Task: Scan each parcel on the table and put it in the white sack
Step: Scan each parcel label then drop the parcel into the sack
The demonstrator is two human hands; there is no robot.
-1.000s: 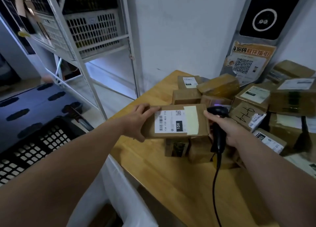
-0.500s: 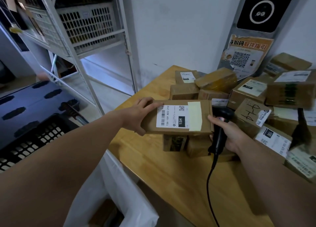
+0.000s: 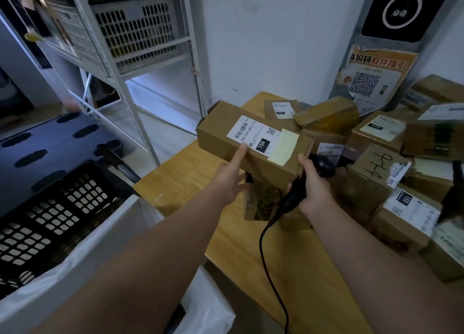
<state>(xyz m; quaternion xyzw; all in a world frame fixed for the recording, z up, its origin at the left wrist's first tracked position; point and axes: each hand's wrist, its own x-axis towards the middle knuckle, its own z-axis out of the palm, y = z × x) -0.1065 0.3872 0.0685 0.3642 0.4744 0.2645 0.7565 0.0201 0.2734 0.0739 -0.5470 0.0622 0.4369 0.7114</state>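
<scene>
Now parcel (image 3: 253,142) lifted higher, tilted, left hand (image 3: 229,180) fingers grasping it; right hand (image 3: 315,185) fingers clenching scanner (image 3: 296,195).

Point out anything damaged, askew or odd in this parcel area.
The orange QR poster on the back panel is torn and peeling along its edges. The parcels on the wooden table lie in a jumbled, tilted heap rather than stacked. No box looks crushed.

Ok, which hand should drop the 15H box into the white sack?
Left. The left hand already supports the 15H box and is on the white sack's side; the right hand is occupied with the scanner.
</scene>
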